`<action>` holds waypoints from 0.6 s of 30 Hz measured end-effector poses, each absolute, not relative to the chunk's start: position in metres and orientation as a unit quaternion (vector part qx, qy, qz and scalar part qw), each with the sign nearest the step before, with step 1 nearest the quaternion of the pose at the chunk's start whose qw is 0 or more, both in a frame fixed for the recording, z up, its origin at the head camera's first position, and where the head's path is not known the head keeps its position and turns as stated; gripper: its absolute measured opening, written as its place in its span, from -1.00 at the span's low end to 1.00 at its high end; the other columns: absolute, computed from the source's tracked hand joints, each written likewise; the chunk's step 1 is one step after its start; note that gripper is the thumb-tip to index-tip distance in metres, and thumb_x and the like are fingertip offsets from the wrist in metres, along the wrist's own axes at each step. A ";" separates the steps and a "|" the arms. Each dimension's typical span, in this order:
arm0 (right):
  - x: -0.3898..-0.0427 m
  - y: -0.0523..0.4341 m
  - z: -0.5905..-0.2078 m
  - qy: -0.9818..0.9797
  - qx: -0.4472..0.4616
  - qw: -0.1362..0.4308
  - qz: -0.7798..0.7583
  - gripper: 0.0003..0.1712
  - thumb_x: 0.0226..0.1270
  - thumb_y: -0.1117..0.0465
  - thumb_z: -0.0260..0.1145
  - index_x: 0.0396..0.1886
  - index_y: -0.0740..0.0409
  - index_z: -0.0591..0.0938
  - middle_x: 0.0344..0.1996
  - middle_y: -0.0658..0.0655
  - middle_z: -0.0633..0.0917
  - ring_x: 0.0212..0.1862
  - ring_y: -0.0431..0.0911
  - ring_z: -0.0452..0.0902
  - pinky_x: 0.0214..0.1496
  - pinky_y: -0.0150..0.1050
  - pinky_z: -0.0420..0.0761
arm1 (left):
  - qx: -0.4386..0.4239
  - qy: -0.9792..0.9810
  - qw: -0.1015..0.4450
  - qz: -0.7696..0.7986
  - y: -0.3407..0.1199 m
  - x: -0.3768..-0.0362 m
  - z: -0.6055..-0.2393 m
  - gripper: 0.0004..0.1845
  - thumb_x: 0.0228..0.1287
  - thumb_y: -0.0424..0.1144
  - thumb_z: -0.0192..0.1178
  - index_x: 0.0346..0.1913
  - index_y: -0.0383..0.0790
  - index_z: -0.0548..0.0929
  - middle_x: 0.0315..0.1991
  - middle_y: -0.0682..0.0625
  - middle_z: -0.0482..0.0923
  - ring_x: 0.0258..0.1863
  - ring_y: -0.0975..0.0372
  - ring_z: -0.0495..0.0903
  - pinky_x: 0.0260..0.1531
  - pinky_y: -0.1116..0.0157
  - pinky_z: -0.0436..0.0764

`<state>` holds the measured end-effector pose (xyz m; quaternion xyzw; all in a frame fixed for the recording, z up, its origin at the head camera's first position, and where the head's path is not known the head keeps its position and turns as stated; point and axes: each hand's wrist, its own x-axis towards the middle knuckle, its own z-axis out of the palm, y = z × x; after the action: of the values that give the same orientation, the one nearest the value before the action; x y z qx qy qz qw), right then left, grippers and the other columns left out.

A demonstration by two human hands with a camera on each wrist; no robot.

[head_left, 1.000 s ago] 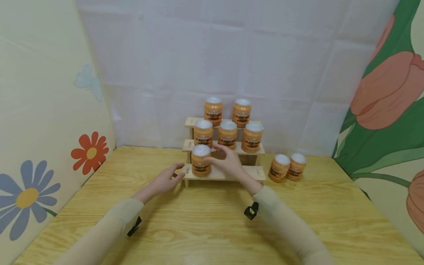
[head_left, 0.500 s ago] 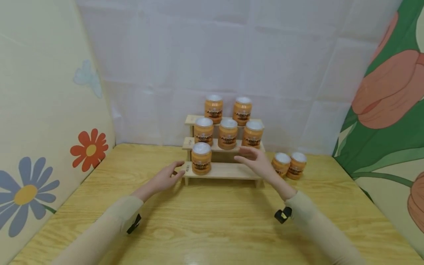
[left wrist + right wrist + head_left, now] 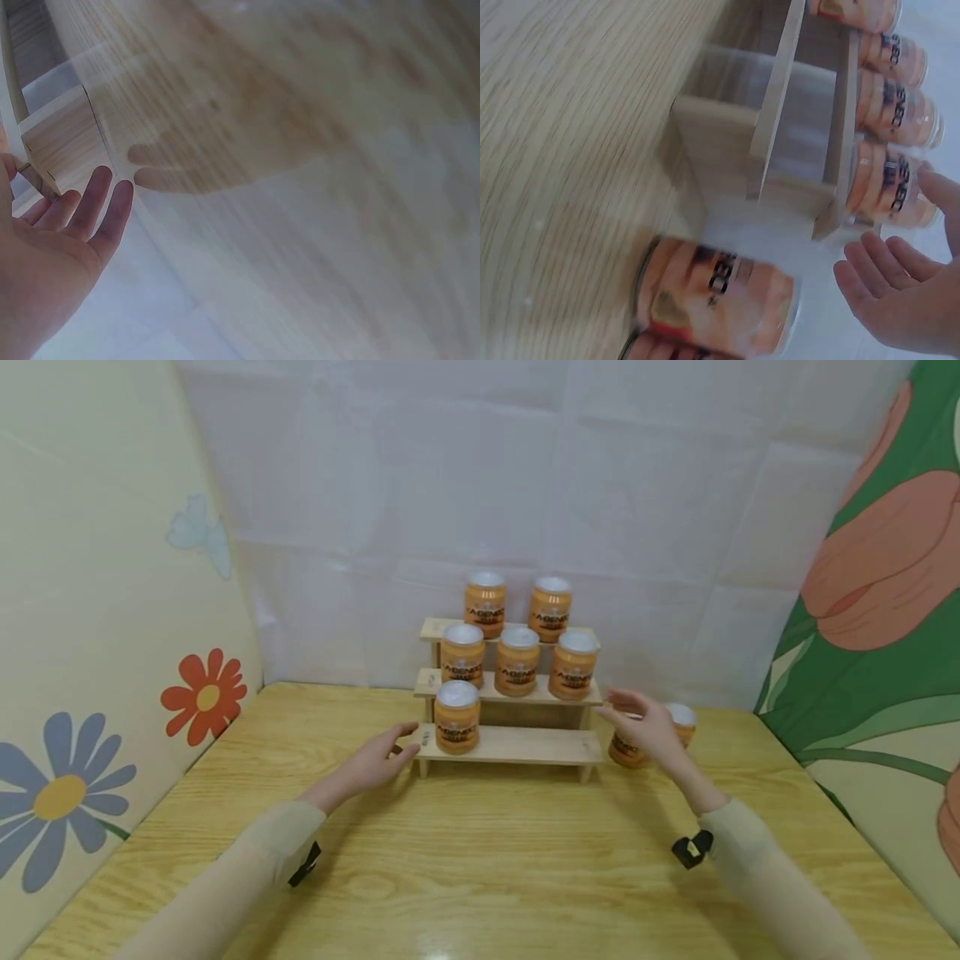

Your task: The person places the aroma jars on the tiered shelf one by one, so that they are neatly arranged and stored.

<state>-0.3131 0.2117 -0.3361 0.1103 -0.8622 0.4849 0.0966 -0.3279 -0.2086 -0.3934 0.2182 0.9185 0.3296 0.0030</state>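
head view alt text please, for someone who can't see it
A person's open right hand reaches toward two orange white-lidded jars on a yellow wooden table, right of a three-step wooden rack holding six matching jars. The open left hand rests at the rack's lower left corner.

1. The jars [image 3: 457,718] are orange with white lids and dark label lettering.
2. The stepped shelf [image 3: 517,746] is pale, bare wood.
3. The desk [image 3: 480,860] is yellow-tan with a wavy brown grain.
4. The sleeves [image 3: 247,868] are beige, each with a black clip.
5. The back wall [image 3: 480,485] is white, creased into squares.
6. The left panel [image 3: 97,652] is cream with red and blue flowers.
7. The right panel [image 3: 885,610] shows salmon tulips on green leaves.
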 end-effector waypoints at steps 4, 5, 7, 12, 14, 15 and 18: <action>-0.315 0.229 -0.341 -0.871 0.083 0.102 0.473 -0.22 0.26 -0.11 0.28 0.34 0.23 0.34 0.26 0.32 0.42 0.22 0.22 0.38 0.15 0.07 0.50 | 0.219 0.919 0.008 0.329 -0.209 -0.327 -0.393 -0.40 0.48 -0.07 -0.11 0.40 -0.39 0.13 0.34 -0.35 0.21 0.03 -0.06 0.53 -0.03 0.03 0.56; -0.315 0.232 -0.342 -0.872 0.077 0.104 0.472 -0.22 0.27 -0.10 0.27 0.34 0.26 0.32 0.27 0.34 0.40 0.23 0.23 0.35 0.16 0.09 0.49 | 0.219 0.919 0.009 0.328 -0.209 -0.327 -0.393 -0.40 0.49 -0.07 -0.11 0.40 -0.38 0.13 0.35 -0.35 0.20 0.04 -0.06 0.53 -0.03 0.03 0.56; -0.315 0.238 -0.343 -0.877 0.068 0.118 0.460 -0.23 0.28 -0.08 0.26 0.33 0.30 0.33 0.27 0.36 0.38 0.23 0.25 0.33 0.18 0.11 0.46 | 0.221 0.918 0.011 0.328 -0.209 -0.327 -0.393 -0.39 0.49 -0.06 -0.12 0.41 -0.38 0.12 0.35 -0.35 0.19 0.04 -0.07 0.52 -0.03 0.02 0.56; -0.316 0.247 -0.347 -0.888 0.046 0.142 0.435 -0.26 0.29 -0.02 0.27 0.31 0.36 0.34 0.28 0.39 0.37 0.24 0.26 0.31 0.25 0.11 0.38 | 0.218 0.919 0.012 0.329 -0.208 -0.325 -0.392 -0.39 0.49 -0.06 -0.11 0.41 -0.39 0.12 0.35 -0.36 0.19 0.04 -0.07 0.52 -0.02 0.02 0.55; -0.317 0.248 -0.348 -0.892 0.044 0.147 0.424 -0.27 0.30 0.01 0.27 0.31 0.39 0.33 0.26 0.41 0.38 0.22 0.27 0.32 0.24 0.12 0.38 | 0.215 0.919 0.012 0.329 -0.207 -0.325 -0.391 -0.39 0.48 -0.07 -0.11 0.41 -0.39 0.12 0.35 -0.36 0.20 0.04 -0.07 0.52 -0.02 0.02 0.56; -0.318 0.248 -0.349 -0.896 0.045 0.155 0.414 -0.28 0.29 0.03 0.28 0.29 0.41 0.35 0.23 0.43 0.41 0.19 0.27 0.36 0.21 0.11 0.40 | 0.214 0.919 0.012 0.330 -0.207 -0.324 -0.391 -0.39 0.48 -0.07 -0.11 0.41 -0.39 0.12 0.35 -0.35 0.19 0.04 -0.07 0.52 -0.02 0.02 0.56; -0.321 0.249 -0.351 -0.905 0.056 0.182 0.380 -0.35 0.26 0.11 0.32 0.21 0.45 0.42 0.12 0.48 0.49 0.09 0.28 0.44 0.11 0.11 0.47 | 0.212 0.921 0.011 0.327 -0.207 -0.323 -0.390 -0.39 0.48 -0.07 -0.11 0.41 -0.39 0.12 0.35 -0.36 0.19 0.04 -0.08 0.52 -0.03 0.02 0.56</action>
<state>-0.3209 0.2486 -0.3514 0.0559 -0.9052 0.3798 0.1825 -0.3234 -0.2074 -0.3901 0.2123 0.9208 0.3270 0.0109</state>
